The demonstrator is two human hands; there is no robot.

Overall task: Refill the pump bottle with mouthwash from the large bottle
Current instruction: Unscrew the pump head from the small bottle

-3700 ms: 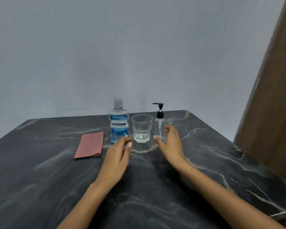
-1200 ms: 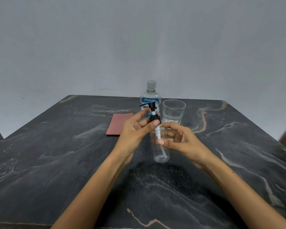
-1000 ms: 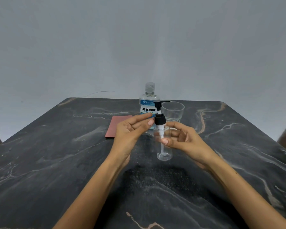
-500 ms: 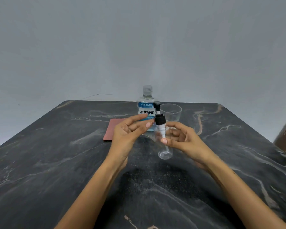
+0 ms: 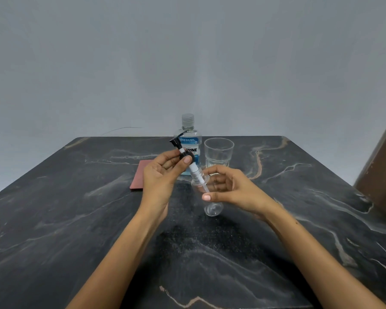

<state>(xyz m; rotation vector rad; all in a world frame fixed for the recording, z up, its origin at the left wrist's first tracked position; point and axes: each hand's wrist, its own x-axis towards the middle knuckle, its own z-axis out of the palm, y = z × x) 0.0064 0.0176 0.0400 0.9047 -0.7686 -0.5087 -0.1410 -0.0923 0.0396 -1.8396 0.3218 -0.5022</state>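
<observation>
1. Clear plastic, the empty pump bottle (image 5: 210, 198) looks light and squeezable; we hold it just above the surface (image 5: 76, 219), right hand (image 5: 228, 188) curled loosely round its body.
2. Our left hand (image 5: 163, 175) pinches the black pump head (image 5: 183, 156), tilted, tube in the neck.
3. Behind, the Listerine bottle (image 5: 188, 148) stands capped.
</observation>
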